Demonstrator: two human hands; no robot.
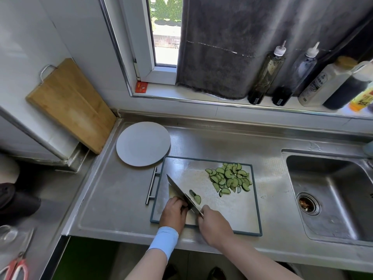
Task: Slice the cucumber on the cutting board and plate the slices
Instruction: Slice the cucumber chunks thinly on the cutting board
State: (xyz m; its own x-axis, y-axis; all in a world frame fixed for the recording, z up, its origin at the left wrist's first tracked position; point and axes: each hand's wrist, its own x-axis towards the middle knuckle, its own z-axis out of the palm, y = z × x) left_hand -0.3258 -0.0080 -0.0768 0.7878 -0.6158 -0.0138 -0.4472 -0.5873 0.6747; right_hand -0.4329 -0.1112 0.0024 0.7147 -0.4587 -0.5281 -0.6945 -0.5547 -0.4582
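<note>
A heap of half-round cucumber slices (pixel 230 179) lies at the far right of the steel cutting board (pixel 232 211). One more slice (pixel 197 199) and a small end piece (pixel 192 192) lie just right of the knife (pixel 177 188). My right hand (pixel 215 226) grips the knife handle, and the blade points away to the left over the board. On the blade's left side, my left hand (pixel 173 212) curls its fingers over a dark cucumber stub that is mostly hidden. The round grey plate (pixel 143 145) sits bare beyond the board's left corner.
A sink (pixel 331 190) opens on the right. A wooden board (pixel 70 106) leans on the left wall. Bottles (pixel 266 75) line the window sill behind. Scissors (pixel 14 267) lie at the lower left. The cutting board's bar handle (pixel 151 187) sticks out to the left.
</note>
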